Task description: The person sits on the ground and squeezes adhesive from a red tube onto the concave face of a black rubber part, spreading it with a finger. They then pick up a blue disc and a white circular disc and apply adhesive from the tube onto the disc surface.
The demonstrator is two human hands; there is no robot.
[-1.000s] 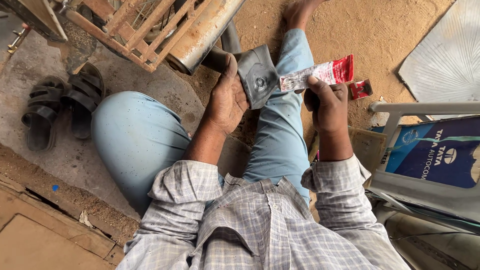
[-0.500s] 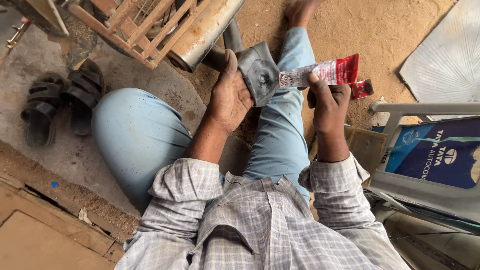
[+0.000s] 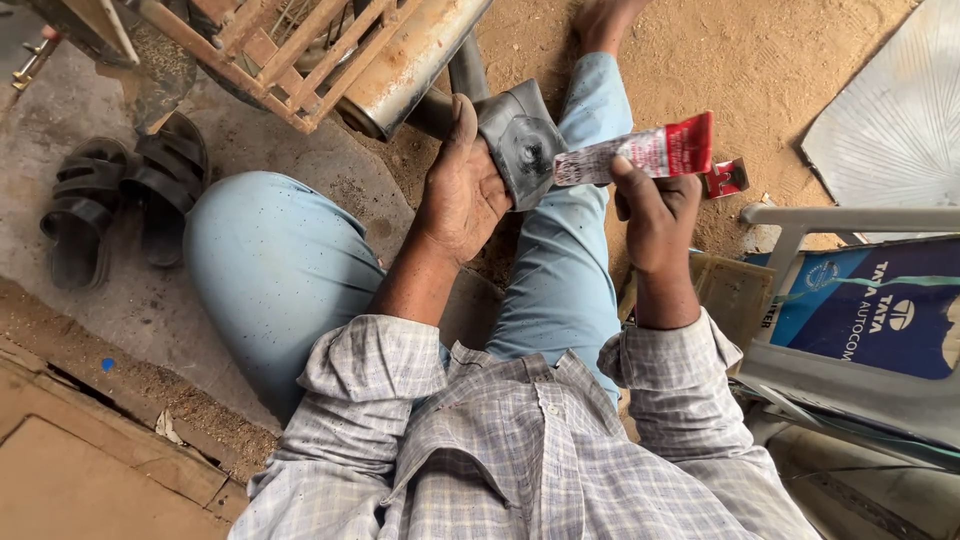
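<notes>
Clasped in the left hand (image 3: 462, 190) is a folded piece of black rubber tube (image 3: 522, 145), held over the outstretched leg. Beside it, a red and white squeeze tube (image 3: 635, 155) is pinched in the closed right hand (image 3: 655, 215), its nozzle end touching the rubber. Dark sandals (image 3: 120, 195) are seen well left of the grip, a grey plastic chair (image 3: 850, 300) to the right.

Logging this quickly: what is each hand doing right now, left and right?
Left hand: closed on a dark grey rubber tube section.
Right hand: closed on a red and white squeeze tube, its nozzle end at the rubber.
</notes>
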